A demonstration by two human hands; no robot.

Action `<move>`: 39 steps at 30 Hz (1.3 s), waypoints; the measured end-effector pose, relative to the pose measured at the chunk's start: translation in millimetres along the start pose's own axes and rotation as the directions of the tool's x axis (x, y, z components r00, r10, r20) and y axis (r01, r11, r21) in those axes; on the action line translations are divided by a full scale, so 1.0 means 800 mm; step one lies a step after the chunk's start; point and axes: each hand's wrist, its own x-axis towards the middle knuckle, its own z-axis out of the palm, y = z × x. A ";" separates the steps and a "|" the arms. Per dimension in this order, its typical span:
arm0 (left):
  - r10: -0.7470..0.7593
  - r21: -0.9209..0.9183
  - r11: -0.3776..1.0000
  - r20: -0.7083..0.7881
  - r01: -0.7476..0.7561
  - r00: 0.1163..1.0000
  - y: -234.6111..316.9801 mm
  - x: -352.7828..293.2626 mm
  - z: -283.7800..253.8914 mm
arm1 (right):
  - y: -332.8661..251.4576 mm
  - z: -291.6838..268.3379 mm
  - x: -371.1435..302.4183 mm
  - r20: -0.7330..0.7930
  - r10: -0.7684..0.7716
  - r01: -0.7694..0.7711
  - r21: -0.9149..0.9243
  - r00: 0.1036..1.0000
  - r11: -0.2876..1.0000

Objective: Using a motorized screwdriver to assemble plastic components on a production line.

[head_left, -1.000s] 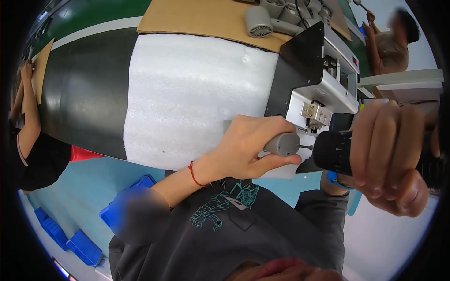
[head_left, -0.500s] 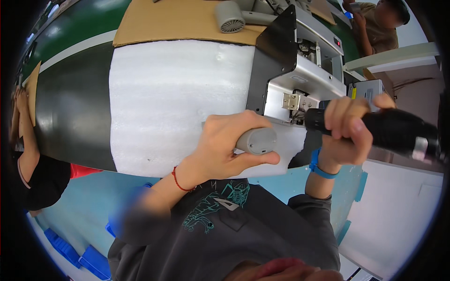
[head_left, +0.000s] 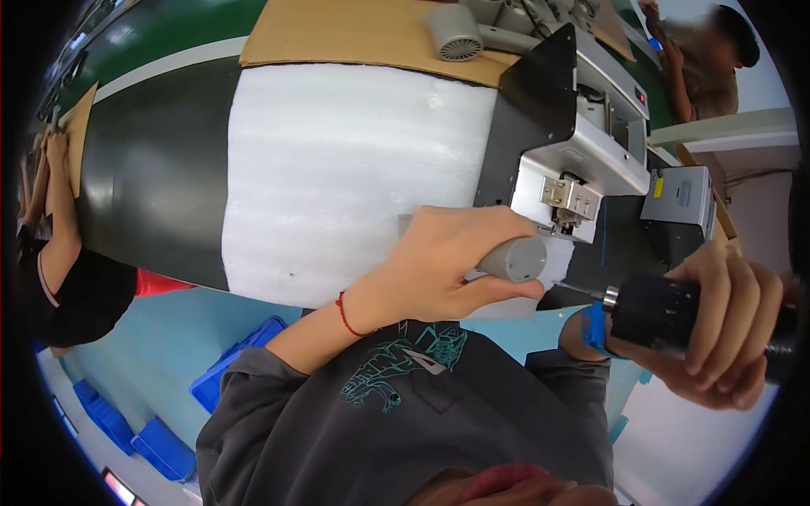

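Observation:
My left hand (head_left: 447,261) is wrapped round a grey hair dryer handle (head_left: 516,259), its rounded end facing right past thumb and fingers. The rest of that grey piece is mostly hidden behind my hand, above the white foam sheet (head_left: 346,160). In my right hand (head_left: 730,329) is a black electric screwdriver (head_left: 654,312), gripped round its body. Its thin bit points left toward the handle's end, a short gap apart. Just beyond my hands stands a silver and black screw feeder (head_left: 582,156), with a metal block at its front.
Grey hair dryers (head_left: 458,35) lie on brown cardboard (head_left: 371,34) at the back. A grey box (head_left: 679,198) stands right of the feeder. Another person's arms (head_left: 61,185) work at the far left, and a further person (head_left: 709,72) is at the back right. Blue bins (head_left: 164,447) sit on the floor.
My right hand has brought the screwdriver away from the feeder's front, nearer to me and lower, its bit now toward the handle's end. My left hand keeps its hold. The view has shifted slightly.

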 end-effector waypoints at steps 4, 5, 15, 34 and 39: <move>0.010 -0.036 0.999 -0.005 -0.010 1.000 0.002 0.002 -0.001 | 0.000 0.000 -0.001 0.049 0.187 -0.187 -0.003 0.981 0.982; 0.019 -0.030 0.999 -0.004 -0.019 1.000 0.003 0.002 -0.002 | -0.003 -0.002 -0.003 0.065 0.249 -0.249 -0.009 0.966 0.969; 0.024 0.048 0.999 0.016 -0.024 1.000 0.000 0.001 -0.004 | -0.023 -0.012 -0.003 0.045 0.506 -0.496 -0.135 0.862 0.858; -0.112 0.699 0.712 0.015 0.069 0.994 0.006 0.051 -0.153 | -0.007 -0.012 0.000 -0.236 -0.063 0.005 -0.238 0.970 0.971; -0.368 0.960 0.050 -0.239 0.275 0.899 -0.073 0.103 -0.390 | -0.024 -0.037 -0.048 -0.471 -0.070 -0.065 -0.264 0.879 0.962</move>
